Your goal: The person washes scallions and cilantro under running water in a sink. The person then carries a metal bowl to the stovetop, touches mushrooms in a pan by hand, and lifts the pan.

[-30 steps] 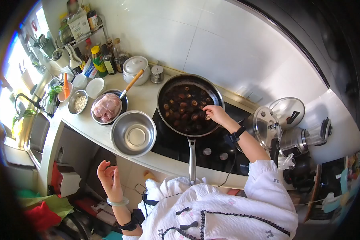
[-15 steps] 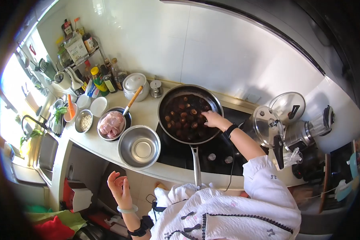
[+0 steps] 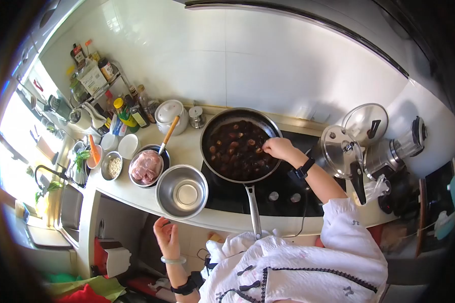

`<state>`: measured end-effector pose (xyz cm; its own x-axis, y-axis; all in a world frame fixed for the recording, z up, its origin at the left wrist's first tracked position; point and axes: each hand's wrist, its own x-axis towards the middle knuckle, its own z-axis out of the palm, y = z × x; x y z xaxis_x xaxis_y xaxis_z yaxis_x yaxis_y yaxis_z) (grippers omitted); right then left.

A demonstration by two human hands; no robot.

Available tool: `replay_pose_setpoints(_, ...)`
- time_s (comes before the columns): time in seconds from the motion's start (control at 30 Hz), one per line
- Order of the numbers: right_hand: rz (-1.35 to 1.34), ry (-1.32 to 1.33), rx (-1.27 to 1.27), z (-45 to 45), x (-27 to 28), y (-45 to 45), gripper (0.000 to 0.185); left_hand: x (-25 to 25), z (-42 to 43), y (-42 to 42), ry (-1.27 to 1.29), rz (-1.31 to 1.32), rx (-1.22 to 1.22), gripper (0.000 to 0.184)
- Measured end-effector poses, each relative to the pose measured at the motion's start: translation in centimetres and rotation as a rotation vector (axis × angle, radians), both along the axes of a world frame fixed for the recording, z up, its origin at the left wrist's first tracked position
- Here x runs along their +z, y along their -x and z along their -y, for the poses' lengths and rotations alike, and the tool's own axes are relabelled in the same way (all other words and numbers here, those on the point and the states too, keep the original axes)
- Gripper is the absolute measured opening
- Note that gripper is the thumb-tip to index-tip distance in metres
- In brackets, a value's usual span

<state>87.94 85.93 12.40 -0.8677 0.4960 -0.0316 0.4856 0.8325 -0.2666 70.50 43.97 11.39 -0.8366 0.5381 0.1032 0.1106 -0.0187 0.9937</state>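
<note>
A dark frying pan (image 3: 206, 132) with a long metal handle stands on the black cooktop. In it is dark liquid with several brown pieces that look like mushrooms (image 3: 233, 145). Over the pan's right side is my right hand (image 3: 280, 149), its fingers pinched together; whatever they hold, if anything, is hidden. My left hand (image 3: 167, 237) hangs in the air in front of the counter, fingers loosely bent and apart, with nothing in it. Nearest to it is a wide steel bowl (image 3: 163, 194), which holds nothing. Behind that bowl, raw meat (image 3: 146, 166) sits in another bowl, with a wooden-handled utensil (image 3: 170, 132) leaning there.
Right of the pan stand a pressure cooker (image 3: 337, 149), a glass lid (image 3: 365, 121) and a blender (image 3: 409, 144). Left along the counter (image 3: 136, 194) are a small bowl of pale bits (image 3: 115, 167), a white lidded pot (image 3: 169, 113), sauce bottles (image 3: 124, 111) and the sink (image 3: 72, 207).
My right hand has moved slightly right and up, from among the mushrooms toward the pan's right rim, its fingers drawn together. My left hand stays bent in the air. The camera view has shifted slightly.
</note>
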Motion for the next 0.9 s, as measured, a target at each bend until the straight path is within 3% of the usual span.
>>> replay_pose_setpoints(0.03,0.302,-0.231,0.004,0.3,-0.3,-0.7,0.015,-0.3,-0.4,0.1,0.019,-0.018,-0.037,0.043)
replay_pose_setpoints(0.1,0.131,-0.316,0.017,0.3,-1.7,-1.6,0.015,-1.9,-1.0,0.4,0.041,-0.015,-0.107,0.044)
replay_pose_setpoints(0.17,-0.295,0.039,-0.111,0.7,-2.1,-2.0,0.012,-1.9,-2.2,0.0,0.120,-0.042,-0.154,0.044)
replay_pose_setpoints(0.2,-0.303,0.050,-0.111,1.1,-1.9,-2.4,0.012,-1.3,-2.9,-0.5,0.159,-0.031,-0.174,0.044)
replay_pose_setpoints(0.27,0.041,-0.132,-0.042,2.2,-1.6,-2.9,0.014,-2.8,-3.6,-0.6,0.164,-0.006,-0.254,0.044)
replay_pose_setpoints(0.3,-0.094,-0.225,0.034,2.2,-2.5,-3.4,0.016,-3.5,-4.0,-0.7,0.192,-0.028,-0.312,0.045)
replay_pose_setpoints(0.37,-0.436,-0.036,-0.034,3.1,-2.4,-2.6,0.017,-4.2,-4.7,-1.3,0.218,-0.085,-0.386,0.046)
replay_pose_setpoints(0.43,-0.536,0.230,-0.143,4.4,-2.4,-2.3,0.017,-4.8,-5.0,-1.9,0.264,-0.020,-0.424,0.045)
replay_pose_setpoints(0.5,-0.434,0.130,-0.082,5.4,-2.5,-2.8,0.017,-5.4,-5.0,-2.1,0.290,0.007,-0.466,0.042)
replay_pose_setpoints(0.57,-0.456,-0.170,-0.046,6.2,-3.1,-3.1,0.017,-6.9,-4.3,-1.7,0.277,0.058,-0.461,0.041)
replay_pose_setpoints(0.63,-0.504,-0.070,-0.055,6.9,-3.2,-3.2,0.015,-6.9,-3.6,-1.4,0.250,0.121,-0.454,0.039)
replay_pose_setpoints(0.7,-0.707,0.191,-0.175,7.7,-3.0,-3.6,0.014,-6.6,-3.0,-0.9,0.216,0.645,-0.259,0.033)
replay_pose_setpoints(0.77,-0.851,0.164,-0.140,8.8,-3.0,-3.8,0.012,-8.0,-2.4,-0.2,0.159,0.719,-0.157,0.030)
replay_pose_setpoints(0.8,-0.864,0.192,-0.141,9.3,-3.3,-3.9,0.013,-10.5,-1.8,1.0,0.102,0.943,-0.113,0.032)
replay_pose_setpoints(0.83,-0.787,0.232,-0.150,9.7,-3.0,-4.0,0.014,-11.8,-0.6,2.0,0.028,1.161,-0.051,0.034)
replay_pose_setpoints(0.9,-0.738,0.197,-0.147,10.7,-2.4,-4.2,0.015,-11.3,-1.2,2.5,0.007,1.272,0.088,0.039)
